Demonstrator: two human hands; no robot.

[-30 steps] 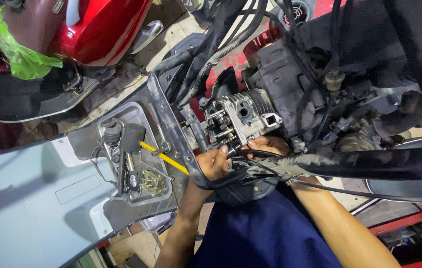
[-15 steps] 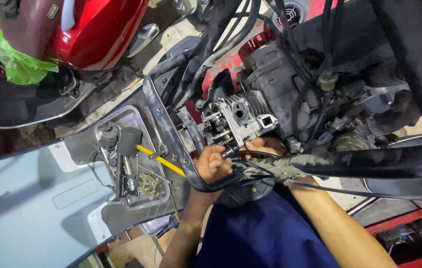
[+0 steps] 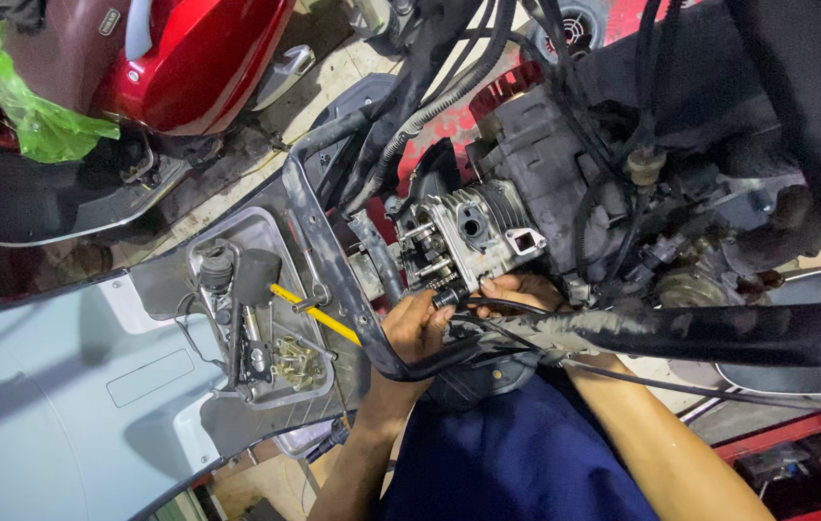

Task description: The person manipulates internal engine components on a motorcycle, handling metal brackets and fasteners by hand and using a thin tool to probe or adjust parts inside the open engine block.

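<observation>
working both hands in under the exposed engine, i am seeing very little change over the last second: the left hand (image 3: pixel 417 326) and right hand (image 3: pixel 514 289) are staying at the lower edge of the grey cylinder head (image 3: pixel 468 232), and mostly the view itself is drifting a touch. the left hand's fingers are curling closed around a small dark cylindrical part (image 3: pixel 445 297) right at the head's underside, beside the protruding studs; the right hand is resting just next to it with its fingers bent over the black cable bundle (image 3: pixel 623 328), though i cannot tell whether it is actually gripping anything. since neither hand is shifting away, i am judging that the fiddly work at the head is going on in the same spot. over to the left, the metal tray (image 3: pixel 254 230) is holding a yellow-handled tool (image 3: pixel 314 313) and loose small parts, untouched, with the red scooter body (image 3: pixel 193 58) above.
</observation>
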